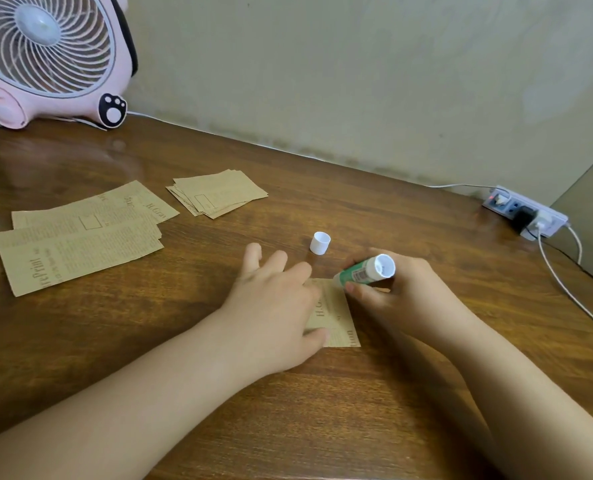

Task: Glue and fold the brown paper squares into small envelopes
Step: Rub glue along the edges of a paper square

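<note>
A small brown printed paper piece (pixel 336 317) lies on the wooden table (pixel 392 393) in front of me. My left hand (pixel 274 299) rests flat on its left part, fingers spread, holding it down. My right hand (pixel 402 292) grips a green glue stick (pixel 361 271), tilted with its tip down at the paper's top right edge. The stick's white cap (pixel 320 242) stands on the table just behind my hands. A small stack of folded brown pieces (pixel 217 194) and a pile of larger brown sheets (pixel 80 233) lie to the left.
A pink desk fan (pixel 45 57) stands at the back left corner against the wall. A white power strip (pixel 525 214) with plugs and cables sits at the back right, one white cable (pixel 572 292) trailing along the table's right side.
</note>
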